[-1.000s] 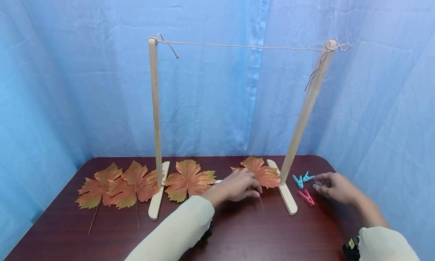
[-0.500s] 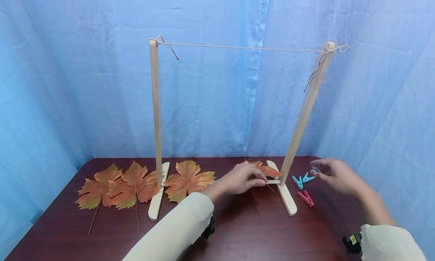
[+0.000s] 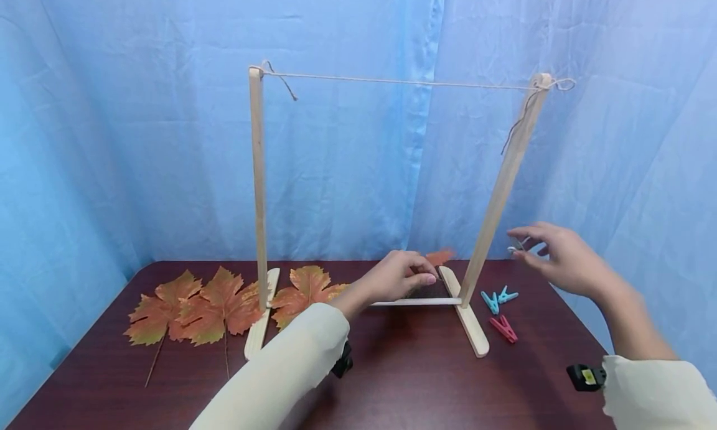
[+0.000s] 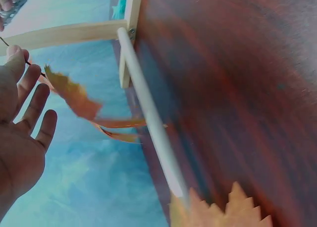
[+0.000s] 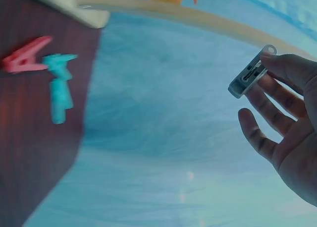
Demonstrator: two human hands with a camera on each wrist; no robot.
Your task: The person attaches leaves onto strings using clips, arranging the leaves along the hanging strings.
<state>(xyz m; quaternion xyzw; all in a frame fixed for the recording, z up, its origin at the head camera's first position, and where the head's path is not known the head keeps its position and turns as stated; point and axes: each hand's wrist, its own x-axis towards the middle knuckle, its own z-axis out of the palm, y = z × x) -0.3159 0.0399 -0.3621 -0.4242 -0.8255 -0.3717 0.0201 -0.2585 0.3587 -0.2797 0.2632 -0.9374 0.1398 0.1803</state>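
Observation:
My left hand [image 3: 400, 277] pinches the thin stem of an orange-green artificial maple leaf [image 4: 74, 95] between thumb and forefinger. The leaf is raised behind the white crossbar [image 3: 417, 302] of a wooden stand, and in the head view my fingers hide most of it. My right hand [image 3: 568, 259] is lifted at the right, beyond the stand's right post [image 3: 506, 184]. It pinches a grey clothespin [image 5: 250, 73] between thumb and fingertips, with the little finger held away. A string [image 3: 392, 80] runs between the tops of the two posts.
Three more maple leaves lie on the dark red table: a far-left leaf [image 3: 151, 312], an overlapping leaf [image 3: 224, 302] and one behind my left forearm [image 3: 305, 293]. Two blue clothespins [image 3: 490, 302] and a pink clothespin [image 3: 504, 328] lie right of the stand's foot [image 3: 472, 330].
My left hand has picked the leaf up by its stem and raised it from the table, uncovering the crossbar. My right hand has risen with the grey clothespin.

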